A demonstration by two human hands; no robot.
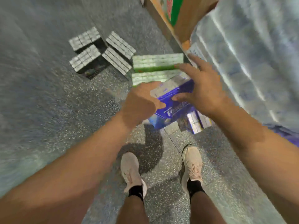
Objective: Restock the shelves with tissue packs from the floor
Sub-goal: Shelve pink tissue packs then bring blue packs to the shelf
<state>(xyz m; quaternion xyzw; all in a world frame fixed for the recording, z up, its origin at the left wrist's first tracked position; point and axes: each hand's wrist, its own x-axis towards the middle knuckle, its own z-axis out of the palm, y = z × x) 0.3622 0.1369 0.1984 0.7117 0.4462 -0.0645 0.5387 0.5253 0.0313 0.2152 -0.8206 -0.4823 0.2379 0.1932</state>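
I am standing over the speckled floor [48, 102] and holding a blue tissue pack [173, 102] out in front of me, above the floor, my left hand [139, 104] gripping its near left end with the fingers curled round it while my right hand [200, 88] is lying on its top right with the fingers spread wide. Beyond it two green packs [157, 62] and several grey packs [100, 50] are lying on the floor, another small pack [194, 122] is sitting just beneath my right wrist, and wrapped bundles [250, 54] are filling the shelf [161, 15] on my right. My two pale shoes [131, 170] are showing below.
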